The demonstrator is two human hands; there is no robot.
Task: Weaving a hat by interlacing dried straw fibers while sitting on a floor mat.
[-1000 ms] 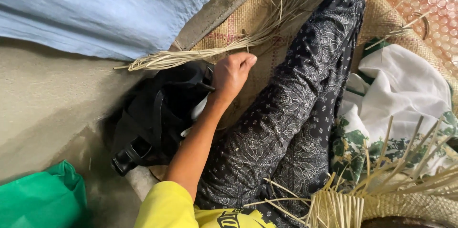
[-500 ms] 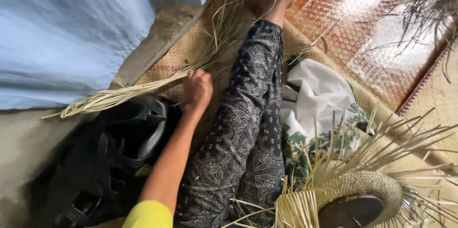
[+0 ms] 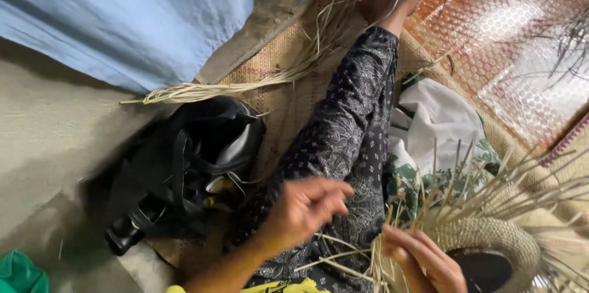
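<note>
Soft, even daylight, perhaps from the upper right, where the shiny mat (image 3: 521, 29) throws back white glare. The black bag (image 3: 184, 170) sinks into dark shadow. The left hand (image 3: 304, 207) is motion-blurred; edges look slightly stretched.

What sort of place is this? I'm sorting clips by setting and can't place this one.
Probably a home floor used for hand weaving. The person sits on a woven mat, a bundle of dry straw lies beside the leg, and both the left hand and right hand work a half-woven straw piece.
</note>
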